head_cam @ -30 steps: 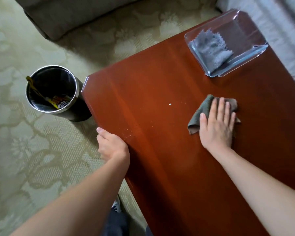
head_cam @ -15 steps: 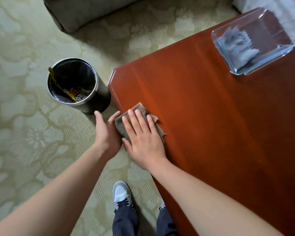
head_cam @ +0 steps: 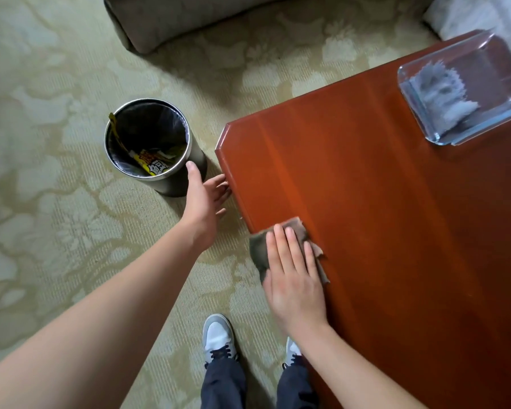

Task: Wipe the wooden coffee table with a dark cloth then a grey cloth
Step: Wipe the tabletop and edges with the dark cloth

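Head view, single frame. Wooden coffee table: reddish-brown, glossy top, clipped corner toward the bin, filling the right half of the frame. Dark cloth: crumpled, lying on the table's near left edge, part of it hanging out past the edge. Right hand: palm down, fingers extended and flat on the dark cloth, pressing it to the tabletop rather than clutching it. Left hand: off the table, beside its left edge near the clipped corner, fingers loosely spread and cupped, nothing in it; fingertips just beside the table's side, contact not discernible. Grey cloth: pale, bunched, with a zigzag-cut border, resting inside a clear tray at the table's far right. Waste bin: round, metal-rimmed, black liner, yellow wrappers inside, standing on the floor just beyond the left hand. Carpet: pale green with a leaf pattern. Upholstered seat: grey-brown, at the top of the frame. Person's shoes: grey and white, below dark trousers, at the bottom centre.
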`<state>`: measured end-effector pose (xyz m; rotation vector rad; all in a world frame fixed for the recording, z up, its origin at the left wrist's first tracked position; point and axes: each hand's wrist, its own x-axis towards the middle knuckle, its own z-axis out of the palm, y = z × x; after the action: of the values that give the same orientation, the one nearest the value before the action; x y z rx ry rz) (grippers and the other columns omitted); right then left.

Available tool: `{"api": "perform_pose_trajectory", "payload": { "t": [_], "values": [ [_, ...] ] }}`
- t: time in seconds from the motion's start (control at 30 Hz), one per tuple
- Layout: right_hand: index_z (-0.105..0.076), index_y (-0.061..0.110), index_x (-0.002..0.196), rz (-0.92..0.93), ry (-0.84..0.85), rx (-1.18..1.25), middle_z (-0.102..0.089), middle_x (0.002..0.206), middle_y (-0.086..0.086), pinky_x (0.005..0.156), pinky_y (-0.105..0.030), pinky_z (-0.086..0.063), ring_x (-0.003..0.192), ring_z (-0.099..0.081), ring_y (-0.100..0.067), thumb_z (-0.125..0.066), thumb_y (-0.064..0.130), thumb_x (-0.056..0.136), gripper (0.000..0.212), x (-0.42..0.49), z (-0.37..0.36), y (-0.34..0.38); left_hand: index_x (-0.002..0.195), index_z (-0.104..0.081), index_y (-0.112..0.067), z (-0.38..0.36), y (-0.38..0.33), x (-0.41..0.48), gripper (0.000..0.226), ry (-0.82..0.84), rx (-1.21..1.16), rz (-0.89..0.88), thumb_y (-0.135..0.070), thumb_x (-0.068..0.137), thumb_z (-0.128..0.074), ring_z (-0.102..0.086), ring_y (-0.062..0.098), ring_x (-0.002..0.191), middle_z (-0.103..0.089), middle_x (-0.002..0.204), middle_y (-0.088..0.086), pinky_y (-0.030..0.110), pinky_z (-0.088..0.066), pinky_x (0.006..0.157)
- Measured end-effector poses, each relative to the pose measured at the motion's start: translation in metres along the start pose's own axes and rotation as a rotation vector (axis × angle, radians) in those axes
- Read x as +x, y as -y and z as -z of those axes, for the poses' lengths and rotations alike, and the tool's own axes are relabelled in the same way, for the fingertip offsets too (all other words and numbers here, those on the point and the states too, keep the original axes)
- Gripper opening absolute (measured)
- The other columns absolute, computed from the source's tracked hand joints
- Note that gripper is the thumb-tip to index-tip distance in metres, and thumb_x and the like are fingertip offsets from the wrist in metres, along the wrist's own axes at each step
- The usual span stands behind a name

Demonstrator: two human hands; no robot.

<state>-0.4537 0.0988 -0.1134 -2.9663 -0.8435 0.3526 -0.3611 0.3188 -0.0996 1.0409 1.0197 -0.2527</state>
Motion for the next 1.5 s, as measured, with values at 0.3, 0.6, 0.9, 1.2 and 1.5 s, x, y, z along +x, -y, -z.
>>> {"api": "perform_pose_trajectory", "payload": {
  "t": [0.3,0.6,0.9,1.2,1.5],
  "values": [
    [-0.013,0.017,0.167,-0.022,-0.064,0.054,-0.011,0.176,-0.004,0.131,-0.049,-0.006,0.162,-0.008,-0.022,-0.027,0.045,0.108,0.067,0.192,0.035,0.030,0.150,-0.052,-0.027,0.021,-0.021,0.006,0.089,0.144,0.110,0.050,-0.078,0.096,-0.002,-0.048,0.010,0.134,-0.058,0.146,-0.010,0.047,-0.027,0.118],
    [-0.010,0.010,0.167,-0.442,-0.057,0.029,-0.009,0.175,-0.015,0.130,-0.056,-0.013,0.162,-0.005,-0.033,-0.009,0.048,0.108,0.070,0.119,0.040,-0.076,0.134,-0.060,-0.036,-0.019,-0.023,0.002,0.063,0.019,0.070,-0.012,-0.070,0.103,-0.018,-0.051,0.009,0.132,-0.062,0.124,-0.019,0.045,-0.028,0.124],
    [-0.019,0.028,0.166,0.181,-0.038,-0.063,-0.010,0.175,-0.016,0.125,-0.066,-0.005,0.161,-0.005,-0.039,-0.031,0.051,0.103,0.068,0.196,0.040,0.012,0.150,-0.050,-0.030,-0.011,-0.005,0.014,0.084,0.078,-0.163,-0.034,-0.080,0.096,-0.010,-0.060,0.018,0.131,-0.063,0.144,-0.001,0.043,-0.044,0.111],
    [-0.017,0.014,0.166,0.232,-0.069,-0.053,-0.015,0.173,-0.017,0.129,-0.058,-0.011,0.161,-0.011,-0.034,-0.033,0.038,0.097,0.075,0.209,0.039,0.021,0.161,-0.033,-0.020,0.000,-0.009,0.021,0.092,-0.022,-0.243,0.015,-0.080,0.096,-0.010,-0.041,0.024,0.149,-0.037,0.164,0.006,0.049,-0.028,0.125],
    [-0.057,0.017,0.143,0.028,-0.022,0.006,-0.052,0.154,-0.008,0.126,-0.052,-0.016,0.149,-0.038,-0.029,-0.019,0.042,0.105,0.060,0.289,0.063,-0.010,0.158,-0.040,-0.024,-0.015,-0.009,0.011,0.086,-0.086,-0.177,0.004,-0.076,0.098,-0.008,-0.047,0.011,0.141,-0.050,0.156,-0.005,0.050,-0.026,0.124]
  ]
}}
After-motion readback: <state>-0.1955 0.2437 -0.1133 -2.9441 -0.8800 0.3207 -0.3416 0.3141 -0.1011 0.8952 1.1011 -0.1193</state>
